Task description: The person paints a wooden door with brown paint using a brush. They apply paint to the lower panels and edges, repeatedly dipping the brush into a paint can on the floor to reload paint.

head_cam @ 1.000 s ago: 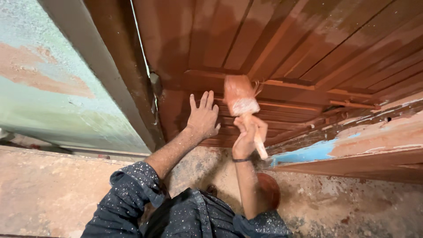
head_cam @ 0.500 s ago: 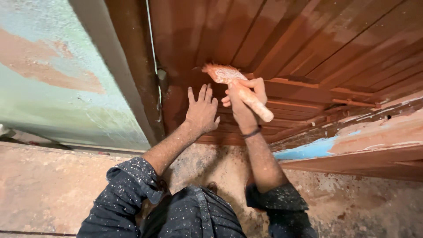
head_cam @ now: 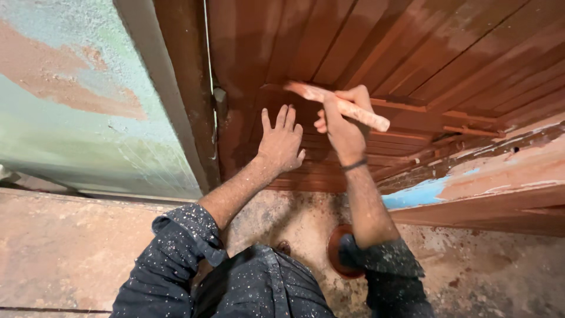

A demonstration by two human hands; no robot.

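left hand point(head_cam: 282, 140): flat on the red-brown slatted door point(head_cam: 376, 53), fingers spread
right hand point(head_cam: 344, 126): wrapped round a paintbrush point(head_cam: 338, 105), bristle end touching the slats, pale handle sticking out right
by the right elbow: round paint tin point(head_cam: 336, 250) on the speckled floor point(head_cam: 70, 247)
far left: patchy green wall point(head_cam: 76, 100)

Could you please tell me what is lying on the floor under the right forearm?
A round reddish-brown container sits on the floor under the right forearm. The dark sleeve covers most of it, so its contents cannot be seen.

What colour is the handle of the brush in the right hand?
The brush handle is pale wood smeared with reddish-brown paint, seen in the head view.
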